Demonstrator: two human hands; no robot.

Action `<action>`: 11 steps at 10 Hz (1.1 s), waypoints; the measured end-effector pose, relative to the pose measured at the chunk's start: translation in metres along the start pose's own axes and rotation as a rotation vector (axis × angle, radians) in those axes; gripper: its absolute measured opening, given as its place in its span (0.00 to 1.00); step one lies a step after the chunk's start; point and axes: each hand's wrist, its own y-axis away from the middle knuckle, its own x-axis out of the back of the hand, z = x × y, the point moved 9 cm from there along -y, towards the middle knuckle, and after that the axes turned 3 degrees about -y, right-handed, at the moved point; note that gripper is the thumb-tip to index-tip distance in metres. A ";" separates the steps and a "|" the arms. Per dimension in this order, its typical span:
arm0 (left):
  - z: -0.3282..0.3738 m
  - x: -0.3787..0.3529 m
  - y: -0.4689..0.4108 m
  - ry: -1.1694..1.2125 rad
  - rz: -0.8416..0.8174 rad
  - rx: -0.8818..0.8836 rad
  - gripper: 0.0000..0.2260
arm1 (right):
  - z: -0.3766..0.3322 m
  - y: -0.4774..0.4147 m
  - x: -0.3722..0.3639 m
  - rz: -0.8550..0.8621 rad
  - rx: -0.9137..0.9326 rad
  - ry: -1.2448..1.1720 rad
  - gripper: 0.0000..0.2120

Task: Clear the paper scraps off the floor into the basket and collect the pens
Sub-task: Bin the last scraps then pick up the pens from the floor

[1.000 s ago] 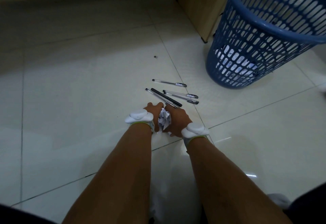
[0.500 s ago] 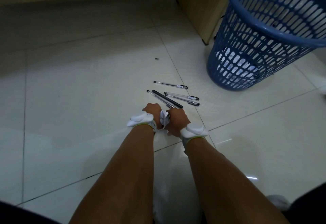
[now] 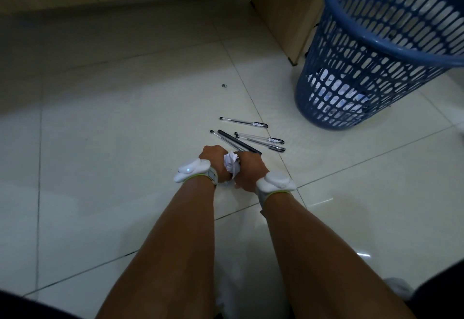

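A crumpled white paper scrap (image 3: 231,164) is squeezed between my left hand (image 3: 213,159) and my right hand (image 3: 249,169), low over the tiled floor. Both hands curl round it, so most of it is hidden. Just beyond my knuckles several pens (image 3: 247,140) lie loose on the tiles, clear ones and a black one, one of them (image 3: 243,122) a little apart at the back. The blue slotted basket (image 3: 391,50) stands at the upper right, with white paper (image 3: 336,90) showing through its lower slots.
A wooden furniture leg (image 3: 283,10) stands left of the basket. A small dark speck (image 3: 224,85) lies on the tiles beyond the pens. Dark clothing shows at the lower corners.
My hands have pressed closer together round the paper scrap, which shows less than before. The pens and the basket have not moved.
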 end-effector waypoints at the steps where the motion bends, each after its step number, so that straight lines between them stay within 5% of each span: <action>1: 0.000 0.004 0.000 0.039 0.000 0.002 0.14 | 0.001 -0.004 0.003 -0.016 0.000 0.042 0.14; 3: 0.009 0.027 0.000 0.048 0.026 0.005 0.16 | -0.011 -0.015 0.029 -0.064 0.040 0.151 0.19; 4: 0.018 0.047 -0.003 -0.034 0.055 -0.031 0.20 | -0.028 -0.019 0.048 -0.058 0.064 0.145 0.05; 5: 0.027 0.072 -0.005 -0.099 0.084 -0.047 0.12 | -0.032 -0.028 0.069 -0.029 0.030 0.093 0.18; 6: 0.040 0.105 -0.004 -0.177 0.152 -0.075 0.02 | -0.050 -0.034 0.098 0.012 0.063 0.096 0.15; 7: 0.050 0.137 -0.003 -0.155 0.202 -0.079 0.05 | -0.069 -0.037 0.130 0.068 0.100 0.204 0.07; 11: 0.119 0.237 0.010 -0.277 0.270 -0.149 0.07 | -0.098 -0.034 0.246 0.072 0.154 0.252 0.23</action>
